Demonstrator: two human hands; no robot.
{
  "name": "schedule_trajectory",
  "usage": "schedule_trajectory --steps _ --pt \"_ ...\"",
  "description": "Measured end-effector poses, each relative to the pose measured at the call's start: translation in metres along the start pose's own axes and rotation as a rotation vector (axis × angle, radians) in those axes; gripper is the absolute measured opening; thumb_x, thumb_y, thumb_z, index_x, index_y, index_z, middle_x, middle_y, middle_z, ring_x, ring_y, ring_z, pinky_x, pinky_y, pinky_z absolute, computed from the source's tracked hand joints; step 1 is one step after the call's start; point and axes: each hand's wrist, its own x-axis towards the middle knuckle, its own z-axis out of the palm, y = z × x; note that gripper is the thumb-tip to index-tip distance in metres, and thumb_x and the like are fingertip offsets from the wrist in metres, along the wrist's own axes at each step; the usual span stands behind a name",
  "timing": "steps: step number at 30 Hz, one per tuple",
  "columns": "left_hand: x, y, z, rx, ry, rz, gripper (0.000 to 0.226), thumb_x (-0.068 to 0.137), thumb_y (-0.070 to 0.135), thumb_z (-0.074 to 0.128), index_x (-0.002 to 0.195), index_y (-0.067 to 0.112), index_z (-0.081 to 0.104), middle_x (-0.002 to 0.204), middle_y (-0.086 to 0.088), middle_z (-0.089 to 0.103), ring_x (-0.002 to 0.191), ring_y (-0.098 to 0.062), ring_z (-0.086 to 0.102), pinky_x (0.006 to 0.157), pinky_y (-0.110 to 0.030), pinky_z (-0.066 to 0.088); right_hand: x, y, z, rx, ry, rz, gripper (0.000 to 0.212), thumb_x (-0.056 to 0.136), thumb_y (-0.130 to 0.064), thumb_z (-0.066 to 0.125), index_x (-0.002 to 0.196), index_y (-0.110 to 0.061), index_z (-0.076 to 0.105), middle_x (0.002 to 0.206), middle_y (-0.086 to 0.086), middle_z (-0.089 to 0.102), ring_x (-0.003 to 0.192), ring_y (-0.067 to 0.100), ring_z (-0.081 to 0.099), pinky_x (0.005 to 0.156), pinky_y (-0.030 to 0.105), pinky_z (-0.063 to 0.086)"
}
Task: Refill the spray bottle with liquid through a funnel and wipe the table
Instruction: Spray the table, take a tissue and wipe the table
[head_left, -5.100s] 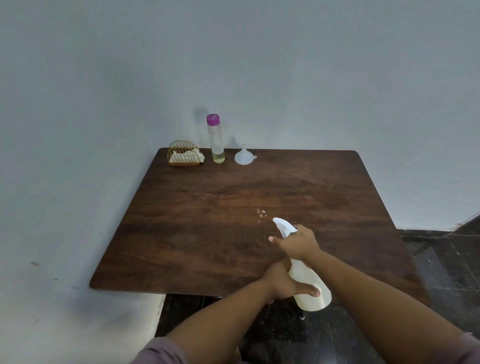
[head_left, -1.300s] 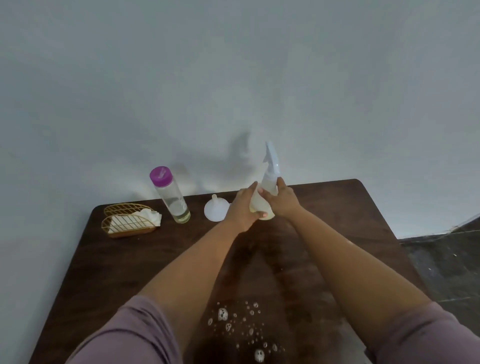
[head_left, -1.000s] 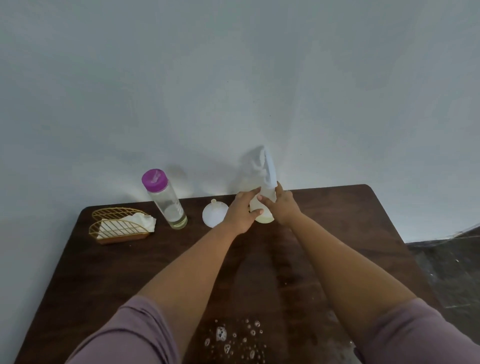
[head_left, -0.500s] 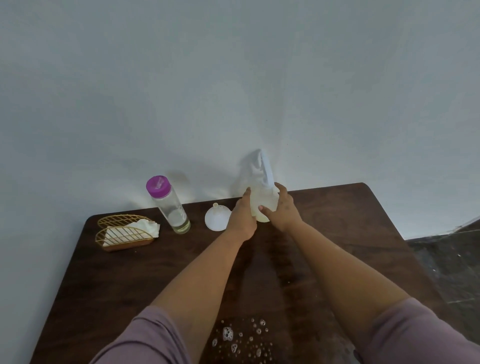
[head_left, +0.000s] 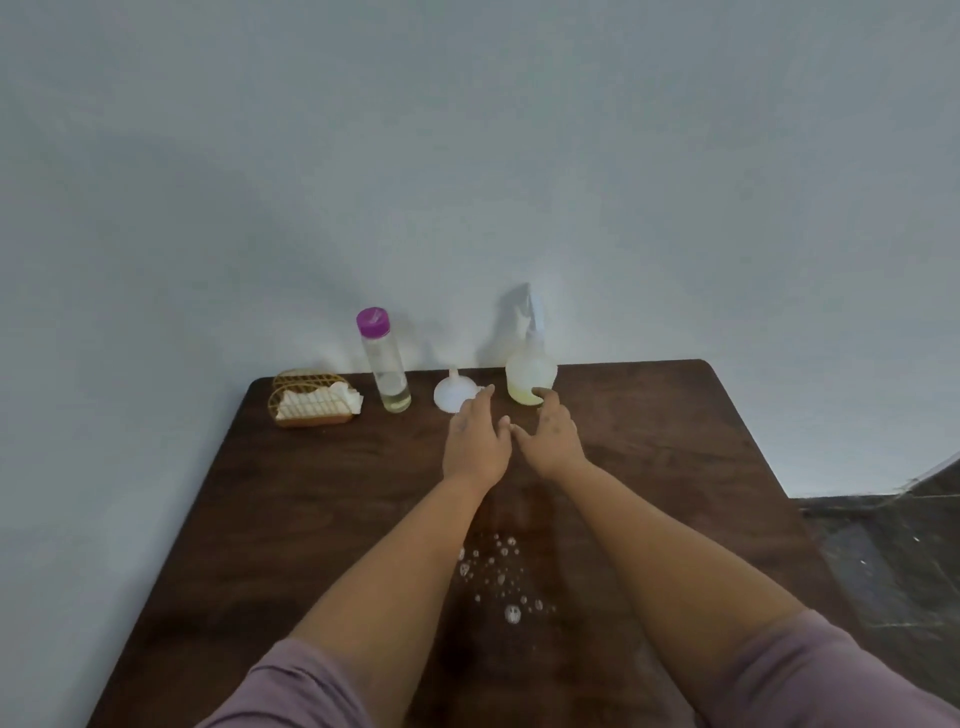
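Both my arms reach forward over the table (head_left: 675, 467). My left hand (head_left: 475, 441) and right hand (head_left: 556, 439) hover loose, fingers spread, holding nothing. The spray bottle (head_left: 530, 371) stands upright just beyond my right fingertips, the funnel (head_left: 454, 395) beyond my left.

The white plastic spray bottle (head_left: 531, 374), which five seconds ago was gripped in both hands over the near edge of the dark wooden worktop (head_left: 675, 467), now stands upright by itself at the far edge, just right of the white funnel (head_left: 456, 395). Half a second ago both hands were still wrapped round its body. The left hand (head_left: 475, 441) and right hand (head_left: 556, 439) have since let go and drawn back toward the person, fingers relaxed and holding nothing; the right fingers (head_left: 545, 397) remain close to the bottle's base.
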Motion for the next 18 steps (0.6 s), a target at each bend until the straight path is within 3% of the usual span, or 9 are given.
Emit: schedule_trajectory --steps 5,9,10,12,15,18 --pt "-0.077 -0.021 -0.028 0.035 0.111 -0.114 0.045 0.098 0.028 0.05 0.141 0.018 0.041 0.137 -0.002 0.049 0.129 -0.021 0.042 0.105 -0.037 0.04 -0.053 -0.01 0.019 -0.058 -0.076 -0.112 0.058 0.088 -0.032 0.063 0.138 -0.023 0.035 0.133 0.01 0.045 0.127 0.027 0.041 0.106 0.037 0.032" --pt "-0.116 -0.046 -0.058 0.039 0.176 -0.229 0.044 0.097 0.03 0.053 0.138 0.019 0.043 0.135 -0.001 0.051 0.127 -0.019 0.043 0.103 -0.034 0.039 -0.08 -0.023 0.044 -0.14 -0.145 -0.2 0.022 0.092 -0.022 0.055 0.115 -0.022 0.058 0.12 0.005 0.052 0.118 0.024 0.046 0.103 0.034 0.035" --pt "-0.122 -0.053 -0.067 0.041 0.192 -0.263 0.044 0.096 0.03 0.054 0.138 0.019 0.043 0.135 -0.001 0.05 0.128 -0.018 0.043 0.104 -0.033 0.04 -0.084 -0.026 0.051 -0.14 -0.16 -0.22 0.016 0.093 -0.017 0.052 0.103 -0.023 0.062 0.115 0.003 0.054 0.114 0.024 0.049 0.099 0.032 0.039" --pt "-0.13 -0.068 -0.083 0.032 0.215 -0.324 0.046 0.095 0.03 0.056 0.137 0.019 0.043 0.135 0.0 0.05 0.128 -0.018 0.042 0.105 -0.034 0.04 -0.09 -0.038 0.067 -0.135 -0.182 -0.268 0.022 0.092 -0.009 0.049 0.086 -0.025 0.062 0.106 0.001 0.057 0.103 0.019 0.054 0.087 0.025 0.041" --pt "-0.13 -0.094 -0.104 0.036 0.253 -0.393 0.046 0.094 0.031 0.058 0.137 0.021 0.044 0.135 0.001 0.05 0.128 -0.017 0.043 0.104 -0.034 0.042 -0.085 -0.059 0.089 -0.134 -0.219 -0.305 0.022 0.091 -0.006 0.05 0.084 -0.025 0.06 0.103 0.002 0.059 0.087 0.011 0.054 0.072 0.017 0.039" --pt "-0.117 -0.119 -0.124 0.025 0.282 -0.429 0.046 0.094 0.029 0.059 0.137 0.02 0.044 0.134 0.001 0.051 0.127 -0.016 0.044 0.101 -0.03 0.041 -0.065 -0.083 0.112 -0.108 -0.24 -0.302 0.02 0.09 -0.006 0.052 0.088 -0.024 0.06 0.101 0.001 0.059 0.086 0.01 0.054 0.063 0.015 0.037"
